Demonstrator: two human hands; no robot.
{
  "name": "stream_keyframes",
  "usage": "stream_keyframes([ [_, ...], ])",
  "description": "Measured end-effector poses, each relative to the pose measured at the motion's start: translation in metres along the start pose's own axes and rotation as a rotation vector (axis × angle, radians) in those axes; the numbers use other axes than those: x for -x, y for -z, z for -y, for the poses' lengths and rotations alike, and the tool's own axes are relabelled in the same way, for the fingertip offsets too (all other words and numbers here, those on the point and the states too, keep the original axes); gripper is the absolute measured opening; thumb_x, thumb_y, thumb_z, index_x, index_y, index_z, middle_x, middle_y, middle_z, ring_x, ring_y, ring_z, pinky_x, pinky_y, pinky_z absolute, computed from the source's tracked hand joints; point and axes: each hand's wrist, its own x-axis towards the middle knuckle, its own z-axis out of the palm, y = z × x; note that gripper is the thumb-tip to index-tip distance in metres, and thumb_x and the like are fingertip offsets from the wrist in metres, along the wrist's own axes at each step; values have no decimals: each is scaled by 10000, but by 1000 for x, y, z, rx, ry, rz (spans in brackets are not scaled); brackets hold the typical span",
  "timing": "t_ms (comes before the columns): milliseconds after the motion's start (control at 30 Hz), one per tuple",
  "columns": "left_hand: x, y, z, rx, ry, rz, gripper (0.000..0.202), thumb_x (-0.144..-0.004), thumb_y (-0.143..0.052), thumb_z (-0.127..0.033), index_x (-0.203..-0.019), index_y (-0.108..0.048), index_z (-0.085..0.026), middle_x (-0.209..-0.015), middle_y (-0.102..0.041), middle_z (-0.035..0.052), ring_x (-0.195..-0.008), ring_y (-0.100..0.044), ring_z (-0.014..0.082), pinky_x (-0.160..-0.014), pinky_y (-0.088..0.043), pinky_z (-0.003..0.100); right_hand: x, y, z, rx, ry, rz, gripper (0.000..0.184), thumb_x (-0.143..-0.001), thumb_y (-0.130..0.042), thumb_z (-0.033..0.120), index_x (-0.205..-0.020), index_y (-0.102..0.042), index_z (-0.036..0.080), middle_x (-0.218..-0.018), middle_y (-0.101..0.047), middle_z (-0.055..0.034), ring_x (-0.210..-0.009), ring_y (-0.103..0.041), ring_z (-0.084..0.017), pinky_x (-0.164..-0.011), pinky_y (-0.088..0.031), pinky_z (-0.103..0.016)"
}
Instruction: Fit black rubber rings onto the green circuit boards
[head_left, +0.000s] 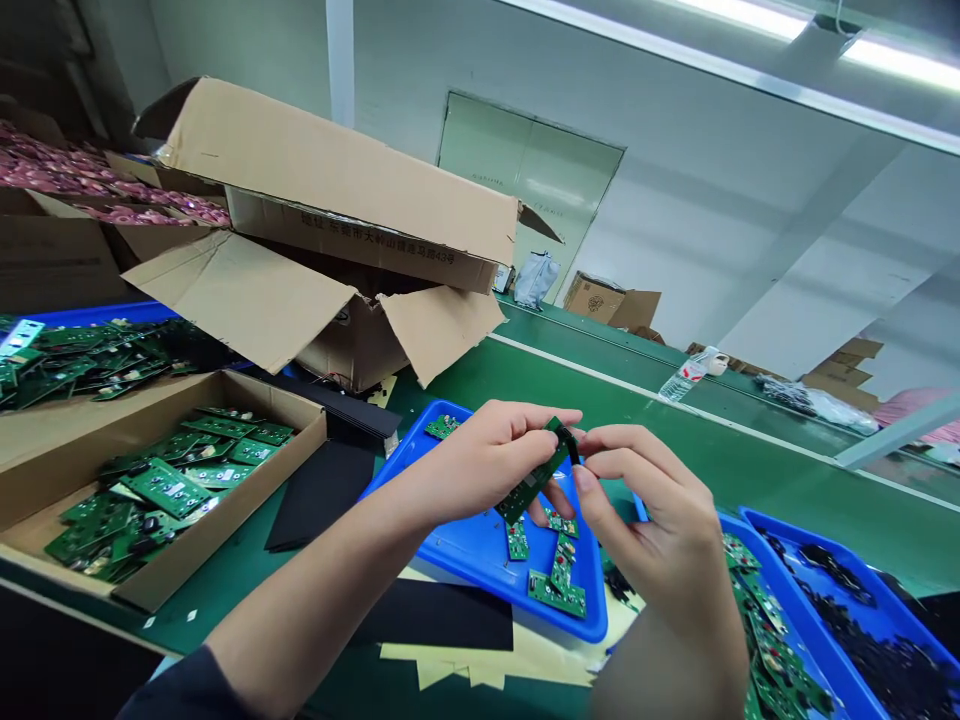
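Note:
My left hand (504,455) grips a green circuit board (529,490), thumb on top and fingers beneath it. At the board's upper end my right hand (652,500) pinches a small black part (574,450) between thumb and fingertips. The black part touches or nearly touches the board; whether it is fixed there I cannot tell. Below both hands lies a blue tray (442,550) with several green circuit boards (556,590) spread in it.
An open cardboard box (300,440) of circuit boards stands left. Large cartons (360,190) rise behind it. On the right are a blue tray (787,590) of boards and another blue tray (750,515) of black parts. A plastic bottle (686,375) lies farther back.

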Motion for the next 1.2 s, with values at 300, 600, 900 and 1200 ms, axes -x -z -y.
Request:
stream_keyframes([
  [300,0,0,1,-93,-12,2,335,-843,-435,-126,-1042,-703,-98,-636,-617,11,-460,-596,100,-383,-431,157,-1,-4,2,26,5,-11,198,-851,-538,108,-678,-575,196,-829,-656,-55,-713,-636,-150,-627,-526,-274],
  [600,-3,1,2,-26,-25,40,323,-833,-434,-115,-996,-712,-89,-662,-618,16,-484,-593,102,-402,-453,175,-1,-6,-2,26,4,17,195,-854,-534,101,-684,-558,193,-818,-645,-55,-714,-624,-143,-643,-523,-265],
  [900,-4,1,6,34,-36,76,277,-892,-437,-157,-975,-694,-95,-595,-634,8,-459,-588,97,-438,-456,176,-1,-5,-4,-7,-41,11,191,-875,-522,117,-705,-534,203,-796,-625,-39,-726,-615,-151,-653,-511,-276],
  [1200,-7,1,9,22,-21,19,334,-952,-420,-224,-1161,-614,-50,-506,-610,2,-397,-558,105,-416,-450,184,1,1,-14,-12,-165,18,200,-909,-521,178,-713,-557,195,-730,-635,-15,-673,-596,-142,-636,-466,-259],
])
